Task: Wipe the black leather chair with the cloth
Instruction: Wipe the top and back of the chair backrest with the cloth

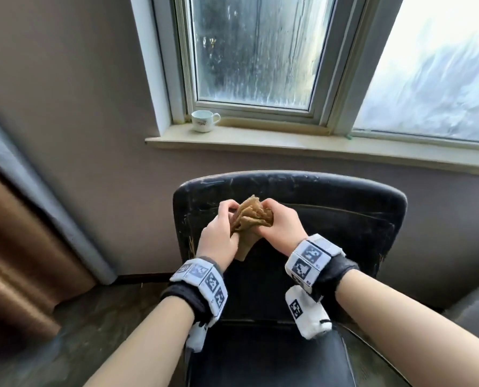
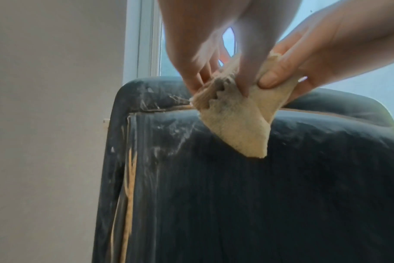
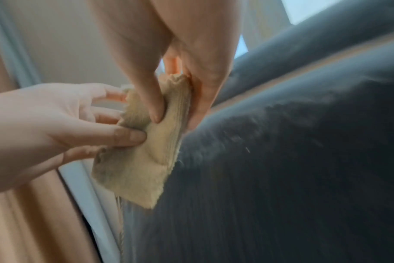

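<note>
The chair (image 1: pixel 288 275) seat's front runs off frame; its legs seem hidden.

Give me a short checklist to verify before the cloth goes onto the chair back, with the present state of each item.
1. Both hands hold the cloth: ok; left hand and right hand pinch it.
2. Cloth folded into a flat pad: not ok, it is bunched.
3. Cloth touches the black leather chair: cannot tell.
4. Dirty area found: ok, pale streaks on the upper left of the backrest.
5. Cup away from the work: ok, on the windowsill.
</note>
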